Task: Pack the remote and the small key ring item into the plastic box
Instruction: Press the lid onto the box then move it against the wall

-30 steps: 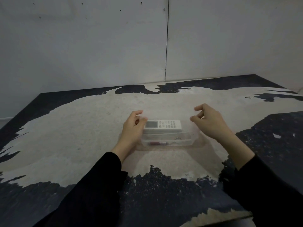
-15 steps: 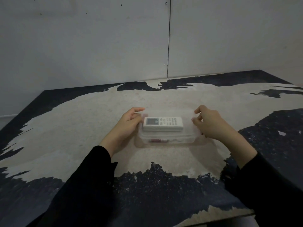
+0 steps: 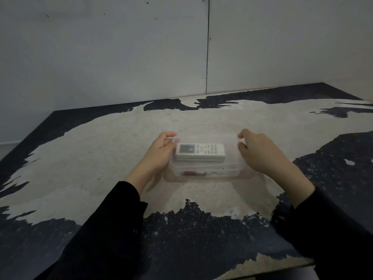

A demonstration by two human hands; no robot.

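A clear plastic box (image 3: pixel 230 172) stands on the table (image 3: pixel 101 158) in the middle of the view. Inside it lies a white remote (image 3: pixel 200 152), screen to the left, buttons to the right. Below the remote, at the box's near wall, a small dark red key ring item (image 3: pixel 194 173) shows through the plastic. A clear lid (image 3: pixel 230 142) lies over the box. My left hand (image 3: pixel 159 156) grips the lid's left end, my right hand (image 3: pixel 258 152) its right end, fingers curled over the far corners.
The table has a worn pale top with dark patches at the near edge (image 3: pixel 201 229) and the right side (image 3: pixel 333 158). A grey wall (image 3: pixel 141 57) rises just behind the table. Black sleeves cover both forearms.
The lid has come down onto the box with both hands holding its ends. My hands have moved closer to the box's ends and lower.
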